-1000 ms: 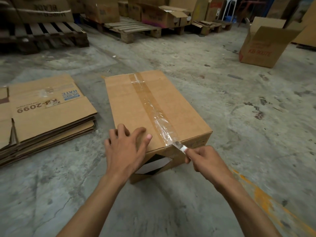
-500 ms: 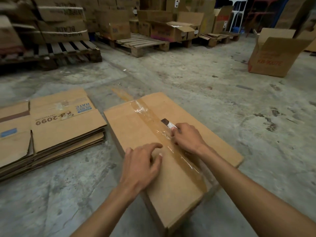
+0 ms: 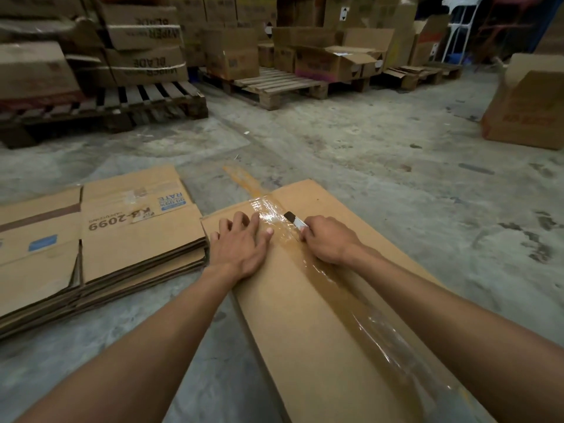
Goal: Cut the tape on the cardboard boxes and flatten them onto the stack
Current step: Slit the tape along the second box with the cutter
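While the cardboard box (image 3: pixel 320 315) lies on the floor (image 3: pixel 396 154) near you, your right hand (image 3: pixel 328 239) clamps the cutter (image 3: pixel 294 220) on its tape (image 3: pixel 329 279); your left hand (image 3: pixel 241 245) presses flat, fingers apart. Left lies the flattened stack (image 3: pixel 91 248).

The concrete floor (image 3: pixel 381 166) is grey and stained, with dark patches at the right and a faded yellow mark (image 3: pixel 244 181) in the middle. At the far left a dark wooden pallet (image 3: pixel 103 111) carries cartons printed "WIPER BLADE" (image 3: pixel 146 61), seen upside down. A lighter pallet (image 3: pixel 277 88) stands further back in the centre, with closed cartons (image 3: pixel 232 53) on its far part. Behind it more cartons are piled up, one with open flaps (image 3: pixel 338 61). At the far right there is a white frame (image 3: pixel 457 32), partly blurred
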A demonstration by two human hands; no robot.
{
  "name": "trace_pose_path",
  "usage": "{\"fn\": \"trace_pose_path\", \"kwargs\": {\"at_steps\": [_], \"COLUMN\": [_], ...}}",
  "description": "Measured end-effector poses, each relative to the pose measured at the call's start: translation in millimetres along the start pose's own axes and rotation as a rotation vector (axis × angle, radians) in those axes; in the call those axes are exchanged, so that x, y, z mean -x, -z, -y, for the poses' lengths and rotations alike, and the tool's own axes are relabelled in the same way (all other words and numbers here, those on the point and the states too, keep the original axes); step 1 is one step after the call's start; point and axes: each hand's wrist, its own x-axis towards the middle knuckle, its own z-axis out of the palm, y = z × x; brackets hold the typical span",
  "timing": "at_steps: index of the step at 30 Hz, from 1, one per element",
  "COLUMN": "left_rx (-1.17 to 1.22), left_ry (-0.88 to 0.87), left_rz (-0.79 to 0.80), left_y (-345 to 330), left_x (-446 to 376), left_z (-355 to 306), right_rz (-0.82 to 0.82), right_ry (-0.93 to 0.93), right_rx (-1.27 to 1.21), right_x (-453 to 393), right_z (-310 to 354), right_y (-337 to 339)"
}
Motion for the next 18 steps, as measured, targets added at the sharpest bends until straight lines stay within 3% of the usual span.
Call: {"fn": "trace_pose_path", "kwargs": {"at_steps": [7, 18], "left_rx": [-0.008, -0.093], "left_ry": [-0.022, -0.080], "left_rz": [-0.221, -0.172], "left_y": [-11, -17], "left_x": [-25, -55], "left_z": [5, 20], "right_rz": [-0.078, -0.115], "right_ry": [0.022, 0.041], "right_rx": [0.159, 0.215], "right_x": [-61, -93], "right_z": [32, 37], "right_y": [-10, -16]}}
